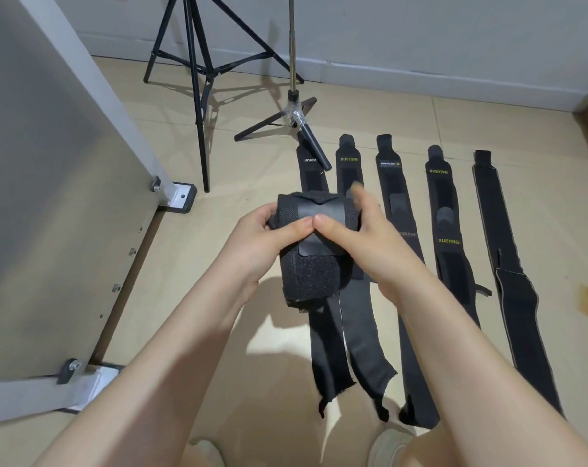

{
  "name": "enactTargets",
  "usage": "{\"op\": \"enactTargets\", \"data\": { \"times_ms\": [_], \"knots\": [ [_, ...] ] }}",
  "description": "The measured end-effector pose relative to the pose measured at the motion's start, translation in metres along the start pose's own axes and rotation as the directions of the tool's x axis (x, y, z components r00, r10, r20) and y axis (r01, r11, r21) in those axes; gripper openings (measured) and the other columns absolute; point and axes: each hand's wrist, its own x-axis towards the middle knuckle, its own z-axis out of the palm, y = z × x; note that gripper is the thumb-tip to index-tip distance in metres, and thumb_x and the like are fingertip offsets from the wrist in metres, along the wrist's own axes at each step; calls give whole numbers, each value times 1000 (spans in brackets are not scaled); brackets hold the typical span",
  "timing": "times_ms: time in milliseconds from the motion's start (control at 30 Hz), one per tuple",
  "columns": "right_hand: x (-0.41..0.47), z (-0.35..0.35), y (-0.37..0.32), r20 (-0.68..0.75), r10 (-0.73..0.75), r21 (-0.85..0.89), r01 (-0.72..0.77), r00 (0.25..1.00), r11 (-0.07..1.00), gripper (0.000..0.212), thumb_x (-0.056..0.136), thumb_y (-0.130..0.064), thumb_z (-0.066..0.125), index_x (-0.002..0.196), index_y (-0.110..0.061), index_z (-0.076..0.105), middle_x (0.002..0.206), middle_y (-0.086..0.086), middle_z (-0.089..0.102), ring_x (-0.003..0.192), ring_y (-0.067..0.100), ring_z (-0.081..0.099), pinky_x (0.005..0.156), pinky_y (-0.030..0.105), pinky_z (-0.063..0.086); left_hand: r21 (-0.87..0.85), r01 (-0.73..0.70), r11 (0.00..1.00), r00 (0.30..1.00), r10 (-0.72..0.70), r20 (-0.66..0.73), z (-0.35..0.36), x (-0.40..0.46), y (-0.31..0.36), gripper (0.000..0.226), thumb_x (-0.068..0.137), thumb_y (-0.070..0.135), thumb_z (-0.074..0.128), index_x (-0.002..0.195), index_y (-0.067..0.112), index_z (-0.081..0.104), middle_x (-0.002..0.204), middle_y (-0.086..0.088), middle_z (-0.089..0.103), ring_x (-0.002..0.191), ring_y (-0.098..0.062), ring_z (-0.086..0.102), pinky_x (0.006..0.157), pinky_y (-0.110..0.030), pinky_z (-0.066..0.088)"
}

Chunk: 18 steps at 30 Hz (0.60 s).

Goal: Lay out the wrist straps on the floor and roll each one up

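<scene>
the tiled floor (252,348) fills the view, with a big grey panel (50,163) on a white frame standing at the left. a black tripod (198,69) stands at the back, and just right of it a slimmer stand (291,106) with tape at its base, one leg lying over the top of the leftmost strap. five flat wrist straps (447,230) lie side by side on the floor to the right, running away from the person, some with yellow lettering. above the two leftmost of them, off the floor, both hands hold a rolled wrist strap (309,261), a thick black bundle. the left hand (269,237) curls around its left side, the right hand (356,237) around its right, and the two thumbs meet, pressing on the smooth tab on top. two shoes (387,446) show at the bottom edge.
</scene>
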Motion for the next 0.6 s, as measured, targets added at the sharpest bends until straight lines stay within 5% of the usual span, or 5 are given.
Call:
{"op": "enactTargets", "data": {
  "times_ms": [67,200,300,433,600],
  "knots": [
    [-1,-5,-4,84,-115,-95,123,990,988,90,77,-24,76,146,-38,21,148,-11,28,134,-1,27,107,18,27,3,68,998,998,-68,3,-1,1,-1,29,83,21,67,108,8,65,96,-6,72,78,-12,68,66,-19,52],
    [2,-6,-3,85,-126,-139,137,988,981,74,72,-19,80,135,-31,43,128,-12,52,116,6,52,101,29,45,32,113,993,994,-113,-15,-7,3,0,55,63,41,74,110,14,62,94,-3,73,80,-16,68,83,-34,52],
    [3,-7,-8,-2,-91,-7,91,996,996,52,77,-19,76,121,-26,50,107,-9,59,96,5,59,84,23,53,50,105,993,994,-107,35,-10,3,1,61,60,36,78,116,23,58,103,-1,68,92,-14,65,95,-35,46],
    [4,-7,-11,13,90,234,-90,996,968,39,82,-28,70,115,-13,55,101,4,67,90,15,67,80,38,58,179,-12,984,1000,9,19,-16,5,0,80,58,29,82,126,43,44,136,3,42,122,-10,47,97,-25,42],
    [10,-3,-7,28,298,234,-296,954,926,48,81,-59,59,106,-19,67,97,1,74,97,22,68,96,44,48,170,-158,973,981,136,136,-11,2,-2,62,73,-7,73,114,30,47,101,3,58,75,6,61,70,-10,46]
  ]
}}
